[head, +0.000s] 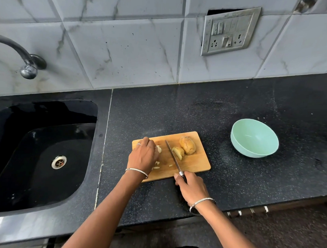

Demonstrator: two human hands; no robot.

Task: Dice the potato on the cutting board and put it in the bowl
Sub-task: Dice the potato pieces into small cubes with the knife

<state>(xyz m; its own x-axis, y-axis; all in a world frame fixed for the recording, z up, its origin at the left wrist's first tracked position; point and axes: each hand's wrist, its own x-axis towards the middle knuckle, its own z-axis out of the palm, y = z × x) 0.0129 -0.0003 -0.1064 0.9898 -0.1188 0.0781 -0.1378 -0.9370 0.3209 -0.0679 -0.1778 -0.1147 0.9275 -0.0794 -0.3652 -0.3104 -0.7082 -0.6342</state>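
Our right grip is clamped around the dark handle of a knife, just off the near edge of the cutting board, with a thin bangle at the wrist. The blade runs away from us across the board; we cannot tell whether its edge touches the wood. To the left of the blade, our left grip is curled down over a pale potato piece and holds it against the board, with only a sliver showing past the fingers. A few small cut bits lie by that wrist. To the right of the blade lies a wedge, touching a larger unpeeled potato half toward the far corner. The board rests on a black speckled surface. A mint-green bowl stands on it, well to the right of the board and apart from it. On the left a black sink is sunk into the surface, with a metal drain. Beyond it a tap juts from the marbled tile wall, and a switch plate is set into the wall farther right.
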